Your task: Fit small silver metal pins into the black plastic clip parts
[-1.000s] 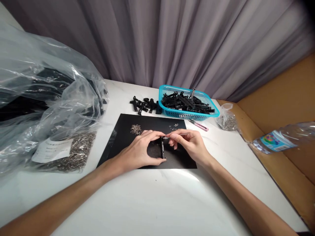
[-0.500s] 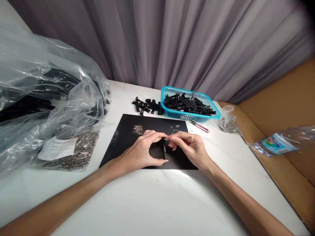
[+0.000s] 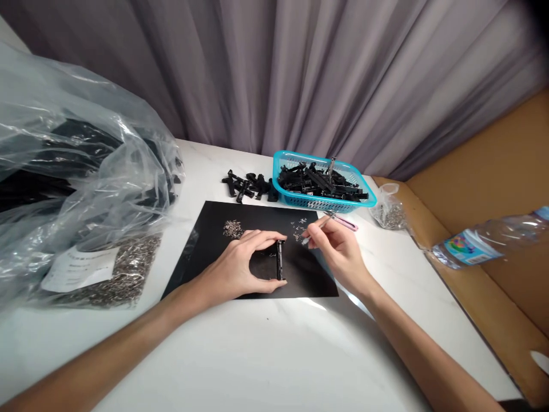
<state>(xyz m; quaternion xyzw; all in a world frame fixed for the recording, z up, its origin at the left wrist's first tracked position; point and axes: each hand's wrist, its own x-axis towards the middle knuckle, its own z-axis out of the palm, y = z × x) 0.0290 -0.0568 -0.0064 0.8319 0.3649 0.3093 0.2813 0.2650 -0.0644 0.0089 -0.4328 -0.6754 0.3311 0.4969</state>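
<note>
My left hand grips a slim black plastic part by its two ends, between thumb and fingers, upright over a black mat. My right hand is apart from that part, its thumb and fingers pinched together over the mat's right side. A small pale tip shows at the fingertips, too small to name. Just beyond them lies a loose scatter of tiny metal pieces. A denser pile of small metal pieces sits on the mat beyond my left hand.
A blue basket of black parts stands behind the mat, with loose black parts beside it. A pink-handled tool lies right. Plastic bags fill the left; a small bag and bottle are right.
My right hand has moved away from the black part, rightward to the scattered metal pieces. My left hand still holds the part. The whole view has shifted slightly.
</note>
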